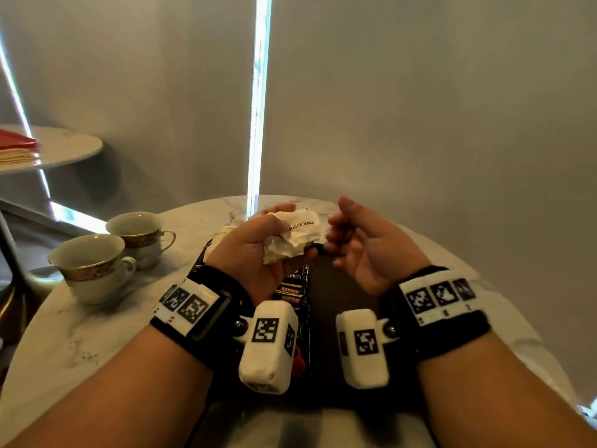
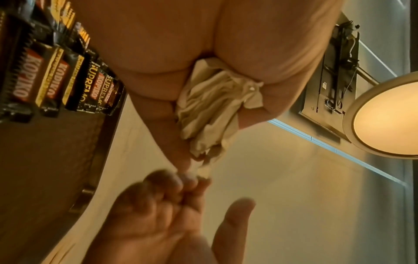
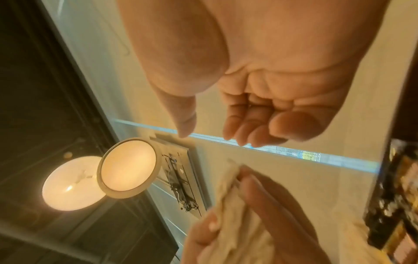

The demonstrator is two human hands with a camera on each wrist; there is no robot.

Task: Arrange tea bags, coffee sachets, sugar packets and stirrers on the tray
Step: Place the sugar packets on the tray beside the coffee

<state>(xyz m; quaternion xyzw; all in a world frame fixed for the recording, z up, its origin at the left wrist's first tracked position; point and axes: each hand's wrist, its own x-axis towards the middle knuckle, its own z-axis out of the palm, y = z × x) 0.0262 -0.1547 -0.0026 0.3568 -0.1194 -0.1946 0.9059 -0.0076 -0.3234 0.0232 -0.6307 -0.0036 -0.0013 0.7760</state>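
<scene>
My left hand point(image 1: 258, 244) grips a crumpled bunch of white sugar packets point(image 1: 295, 236), one printed "brown sugar", held above the far end of the dark tray point(image 1: 339, 286). The bunch point(image 2: 210, 110) sticks out of the left fist point(image 2: 158, 62) in the left wrist view. Just to its right my right hand point(image 1: 352, 244) hovers palm up, fingers loosely curled and holding nothing point(image 3: 248, 116). Its fingertips point(image 2: 181, 178) come close to the packets' end; contact is unclear. A row of black Kopiko coffee sachets point(image 1: 292, 289) lies along the tray's left side point(image 2: 52, 78).
Two gold-rimmed teacups point(image 1: 93, 266) point(image 1: 139, 234) stand on the round marble table point(image 1: 97, 334) left of the tray. More white packets point(image 1: 231, 229) lie on the table behind my left hand. A second small table point(image 1: 64, 147) with red items is at far left.
</scene>
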